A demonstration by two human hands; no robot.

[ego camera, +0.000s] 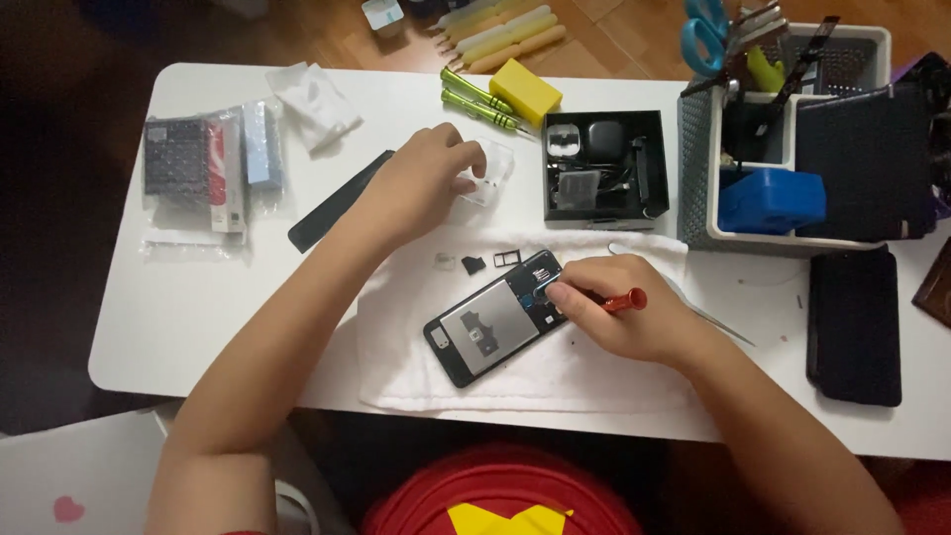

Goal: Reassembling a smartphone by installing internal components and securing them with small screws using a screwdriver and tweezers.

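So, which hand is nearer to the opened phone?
Right. The right hand holds a red screwdriver at the phone; the left hand rests farther up, on a clear plastic piece.

A home repair corner, set up for small electronics. A white tabletop (178, 297) stands on a wooden floor (327, 30). At the middle a phone with its back cover off (492, 319) lies on a white cloth (416, 367). At twelve o'clock lie green screwdrivers (480, 102) and a black parts tray (605, 164); at two o'clock a grey organiser basket (698, 168) holds scissors (705, 38).
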